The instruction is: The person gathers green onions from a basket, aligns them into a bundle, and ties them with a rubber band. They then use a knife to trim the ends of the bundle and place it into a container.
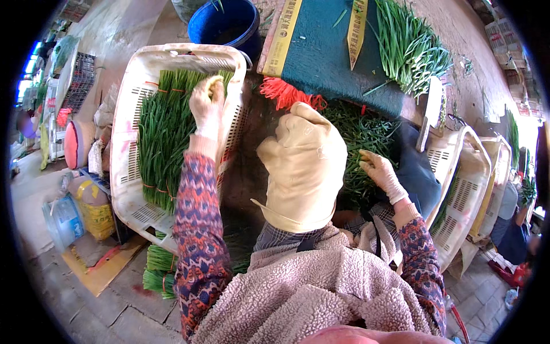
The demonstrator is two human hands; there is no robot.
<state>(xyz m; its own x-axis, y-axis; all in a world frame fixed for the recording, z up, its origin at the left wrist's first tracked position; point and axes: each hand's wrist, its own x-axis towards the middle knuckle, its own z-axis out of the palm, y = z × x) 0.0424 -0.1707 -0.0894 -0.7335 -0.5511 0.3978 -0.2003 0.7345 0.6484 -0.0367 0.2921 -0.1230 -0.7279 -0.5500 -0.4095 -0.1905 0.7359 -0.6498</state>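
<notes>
My left hand (207, 103), in a glove with yellowish fingers, is over the right part of a white plastic crate (122, 142). Its fingers are curled at the stem ends of banded bundles of green chives (165, 120); whether they grip one is hidden. My right hand (380, 172), in a pale glove, hovers by my right knee with fingers apart and nothing in it. Beside it lies a heap of loose green leaves (361, 146). Between my hands, a tan cloth cover (305, 167) lies over my knee.
Ahead stands a teal-covered work surface (326, 51) with loose chives (408, 47), yellow printed strips (281, 38) and hanging red bands (285, 92). A broad-bladed knife (433, 99) is at its right corner. A blue bucket (223, 21) and more crates (459, 198) flank it. Chive bundles (159, 268) lie below left.
</notes>
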